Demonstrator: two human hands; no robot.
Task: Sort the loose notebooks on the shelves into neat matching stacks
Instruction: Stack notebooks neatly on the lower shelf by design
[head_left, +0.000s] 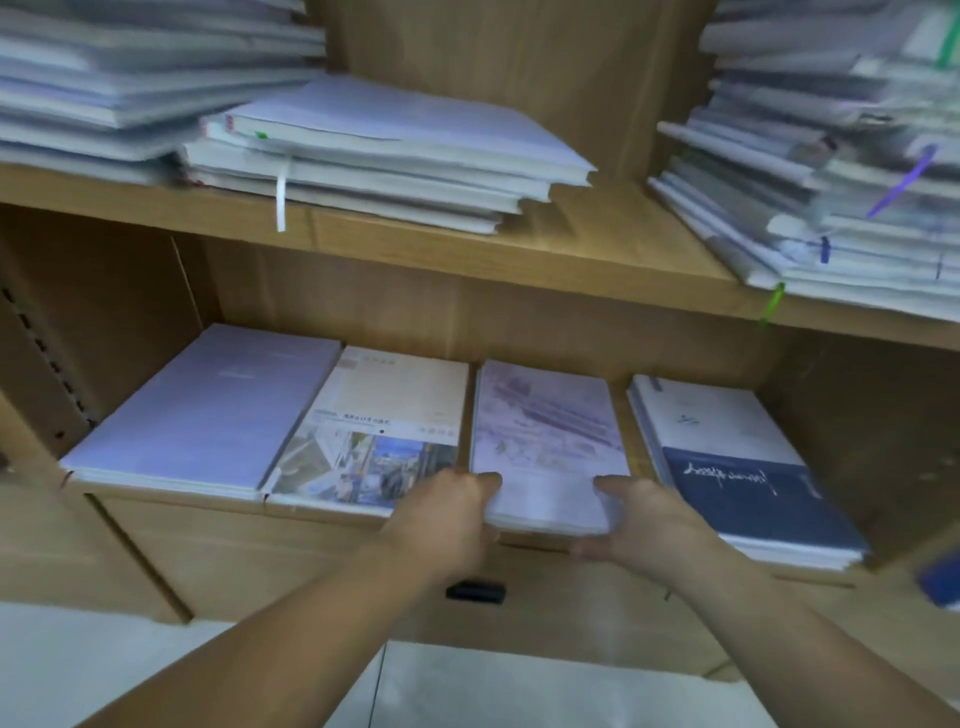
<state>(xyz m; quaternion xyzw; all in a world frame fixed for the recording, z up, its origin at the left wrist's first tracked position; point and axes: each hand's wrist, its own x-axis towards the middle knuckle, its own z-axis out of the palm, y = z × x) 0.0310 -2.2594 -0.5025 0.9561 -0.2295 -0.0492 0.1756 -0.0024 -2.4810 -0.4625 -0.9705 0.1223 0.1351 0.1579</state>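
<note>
On the lower shelf lie several flat notebook stacks side by side. At the left is a plain lilac stack (208, 410), then a cream stack with a street photo (384, 426), then a pale lilac patterned stack (545, 426), then a white and navy stack (737, 467). My left hand (447, 512) grips the patterned stack's front left corner, thumb on top. My right hand (639, 514) holds its front right corner, thumb on the cover and fingers under the front edge.
The upper shelf (571, 249) carries loose, uneven piles: a white pile with a ribbon (374, 156), a pile at far left (104, 78), and a messy pile at right (831, 171). A drawer with a black handle (475, 592) sits below the lower shelf. A blue object (940, 577) shows at right.
</note>
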